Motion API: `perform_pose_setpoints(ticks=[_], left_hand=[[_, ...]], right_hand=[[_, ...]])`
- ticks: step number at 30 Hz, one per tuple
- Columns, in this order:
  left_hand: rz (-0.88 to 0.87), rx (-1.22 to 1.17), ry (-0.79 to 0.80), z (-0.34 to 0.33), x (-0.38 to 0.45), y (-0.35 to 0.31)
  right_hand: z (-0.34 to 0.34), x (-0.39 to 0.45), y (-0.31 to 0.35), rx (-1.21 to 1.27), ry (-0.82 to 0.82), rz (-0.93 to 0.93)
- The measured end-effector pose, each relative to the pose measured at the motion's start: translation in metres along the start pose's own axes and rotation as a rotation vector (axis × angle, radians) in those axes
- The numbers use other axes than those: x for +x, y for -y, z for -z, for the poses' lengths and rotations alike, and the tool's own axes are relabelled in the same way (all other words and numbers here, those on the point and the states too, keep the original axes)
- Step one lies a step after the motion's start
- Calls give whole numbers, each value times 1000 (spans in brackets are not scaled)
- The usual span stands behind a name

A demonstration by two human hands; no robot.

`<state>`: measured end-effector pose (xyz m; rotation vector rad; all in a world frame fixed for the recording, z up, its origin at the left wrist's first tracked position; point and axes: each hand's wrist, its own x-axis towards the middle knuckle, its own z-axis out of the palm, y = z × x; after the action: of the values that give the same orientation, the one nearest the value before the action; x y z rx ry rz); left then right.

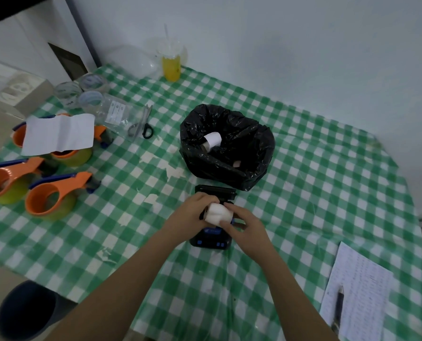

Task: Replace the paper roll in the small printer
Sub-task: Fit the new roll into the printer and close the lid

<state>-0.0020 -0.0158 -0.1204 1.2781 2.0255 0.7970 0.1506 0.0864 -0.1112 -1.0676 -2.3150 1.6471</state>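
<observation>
Both hands — left hand (192, 212), right hand (244, 227) — seemingly clasp a white paper roll (218, 212) over the open printer (211, 239).

A pale, bare wall (278, 45) rises behind a table (328, 168) draped in green-and-white checked cloth — light is dim and even. White cabinetry (28, 40) stands at the far left, a dark bin (25, 313) below.

Nothing readable here tbh: the printed sheet (357, 291) and the printer (211, 238) labels are just blurry marks.
</observation>
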Motion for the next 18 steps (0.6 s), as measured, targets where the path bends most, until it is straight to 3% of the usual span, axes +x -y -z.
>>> perform_pose_setpoints(ticks=[3,7,15,18], left_hand=[[-7,28,-43,-6,1,5],[60,-39,-19,-8,3,8],[134,-177,40,0,-1,14],[186,-80,-70,9,-5,16]], right_hand=[[2,3,-3,-180,43,101],[6,14,-2,-285,147,99],[6,27,-11,-507,9,306],[-4,33,-24,-664,-59,382]])
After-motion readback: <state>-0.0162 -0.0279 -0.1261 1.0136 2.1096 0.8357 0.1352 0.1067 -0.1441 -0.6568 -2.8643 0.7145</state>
